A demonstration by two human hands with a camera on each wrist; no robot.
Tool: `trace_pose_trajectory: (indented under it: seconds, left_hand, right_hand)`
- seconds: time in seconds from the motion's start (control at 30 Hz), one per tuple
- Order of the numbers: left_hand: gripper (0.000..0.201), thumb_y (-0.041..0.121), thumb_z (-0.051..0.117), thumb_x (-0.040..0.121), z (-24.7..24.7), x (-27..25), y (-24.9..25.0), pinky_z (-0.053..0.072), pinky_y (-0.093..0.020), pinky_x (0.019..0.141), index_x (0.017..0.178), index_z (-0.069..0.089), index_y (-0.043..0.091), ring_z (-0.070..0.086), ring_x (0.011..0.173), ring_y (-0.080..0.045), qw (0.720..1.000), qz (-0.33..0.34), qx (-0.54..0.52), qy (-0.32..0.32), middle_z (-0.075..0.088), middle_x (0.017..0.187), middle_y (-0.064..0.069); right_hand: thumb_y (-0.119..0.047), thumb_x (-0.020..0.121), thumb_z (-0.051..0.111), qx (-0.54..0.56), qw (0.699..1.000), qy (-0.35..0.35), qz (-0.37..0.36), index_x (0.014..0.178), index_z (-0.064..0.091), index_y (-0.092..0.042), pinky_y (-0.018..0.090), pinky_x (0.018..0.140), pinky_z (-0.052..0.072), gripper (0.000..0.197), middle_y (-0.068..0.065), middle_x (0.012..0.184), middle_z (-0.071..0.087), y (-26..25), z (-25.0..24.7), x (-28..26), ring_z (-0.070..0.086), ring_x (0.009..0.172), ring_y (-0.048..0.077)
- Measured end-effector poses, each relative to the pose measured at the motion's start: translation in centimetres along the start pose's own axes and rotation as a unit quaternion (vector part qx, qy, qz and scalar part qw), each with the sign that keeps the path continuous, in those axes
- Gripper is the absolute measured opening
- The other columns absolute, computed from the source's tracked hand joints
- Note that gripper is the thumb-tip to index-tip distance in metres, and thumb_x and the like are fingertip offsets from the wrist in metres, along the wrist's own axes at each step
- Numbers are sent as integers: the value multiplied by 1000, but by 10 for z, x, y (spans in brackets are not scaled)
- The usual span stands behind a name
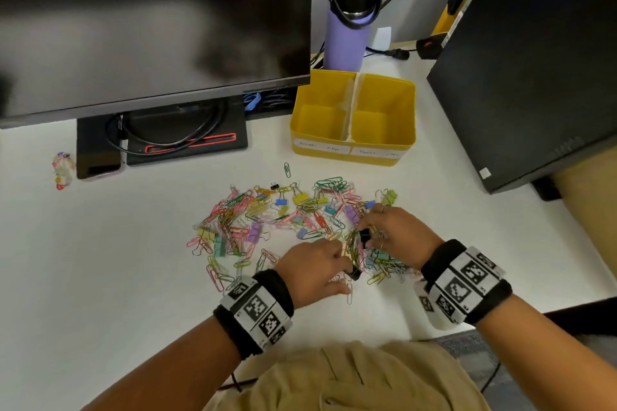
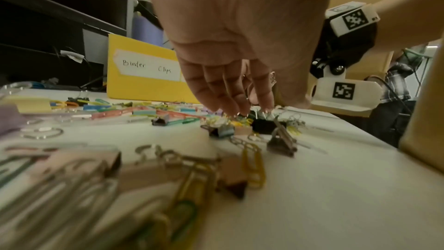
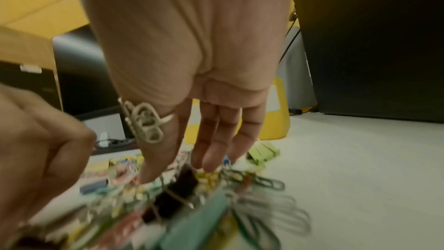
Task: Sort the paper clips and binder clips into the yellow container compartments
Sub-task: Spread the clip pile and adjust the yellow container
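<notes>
Both hands work the mixed pile of clips (image 1: pixel 283 220) on the surface (image 1: pixel 117 260). The left hand (image 1: pixel 312 272) has its grip loose, fingertips down; the right hand (image 1: pixel 397 237) seems to pinch a black binder clip (image 1: pixel 364 236), though I cannot tell for sure. Clips are light, stiff, tangle-prone; take binder clips by the body. Beyond the grips, the yellow container (image 1: pixel 354 147) shows both compartments empty

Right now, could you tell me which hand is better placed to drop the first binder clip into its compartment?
Right, probably. The right hand already has its fingertips at a black binder clip, nearer the yellow container. The left hand is further back. The "Binder Clips" label marks the left compartment, an easy reach for either.
</notes>
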State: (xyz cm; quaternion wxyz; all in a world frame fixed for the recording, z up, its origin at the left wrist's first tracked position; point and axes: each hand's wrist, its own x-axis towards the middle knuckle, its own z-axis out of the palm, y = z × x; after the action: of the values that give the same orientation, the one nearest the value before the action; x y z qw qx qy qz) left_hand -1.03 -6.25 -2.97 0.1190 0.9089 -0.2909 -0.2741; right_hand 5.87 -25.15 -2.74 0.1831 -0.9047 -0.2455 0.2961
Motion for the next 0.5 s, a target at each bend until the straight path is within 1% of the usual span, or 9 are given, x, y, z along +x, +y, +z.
trace_pose_trajectory:
  seconds: [0.1, 0.17, 0.27, 0.37, 0.43, 0.5]
  left_hand:
    - [38, 39, 46, 93, 1, 2, 1, 44, -36, 81, 125, 51, 20, 48, 113, -23, 1000, -16, 5, -5, 49, 122, -6]
    - [36, 37, 46, 93, 2, 2, -1, 43, -34, 80, 124, 52, 19, 48, 114, -22, 999, -34, -8, 0, 50, 122, -5]
    - [32, 32, 46, 94, 1, 1, -8, 43, -33, 78, 123, 53, 21, 50, 112, -22, 997, -61, -28, 26, 52, 119, -4]
    - [28, 27, 43, 96, 0, -2, -21, 46, -33, 77, 122, 55, 23, 51, 110, -21, 995, -83, -33, 45, 54, 114, -4]
    - [27, 23, 42, 97, 0, -6, -30, 50, -34, 78, 118, 59, 22, 53, 108, -22, 993, -90, -44, 66, 57, 110, -4]
    - [26, 22, 45, 96, 0, -12, -39, 53, -37, 80, 115, 63, 21, 56, 108, -23, 989, -101, -66, 85, 61, 110, -5]
  right_hand:
    - [-10, 82, 63, 4, 1000, -3, 5, 107, 62, -17, 32, 84, 44, 26, 8, 109, 58, 0, 8, 1, 55, 101, 26]
    - [-9, 83, 62, 7, 1000, 1, 9, 106, 62, -15, 33, 84, 44, 24, 8, 109, 59, -2, 10, 3, 55, 101, 26]
    - [-9, 86, 58, -15, 1000, 0, 0, 108, 62, -10, 36, 88, 45, 23, 11, 111, 59, -4, 9, 5, 55, 104, 27]
    - [-9, 89, 54, -23, 999, 9, -27, 109, 62, -5, 36, 87, 44, 23, 13, 110, 59, -6, 10, 5, 55, 103, 29]
    - [-10, 88, 55, 7, 999, 27, -39, 111, 63, -4, 36, 88, 45, 25, 14, 110, 61, -6, 9, 2, 57, 102, 29]
    - [-10, 85, 60, 46, 996, 67, -47, 110, 64, -4, 34, 88, 48, 26, 15, 107, 64, -4, 4, -2, 59, 96, 27]
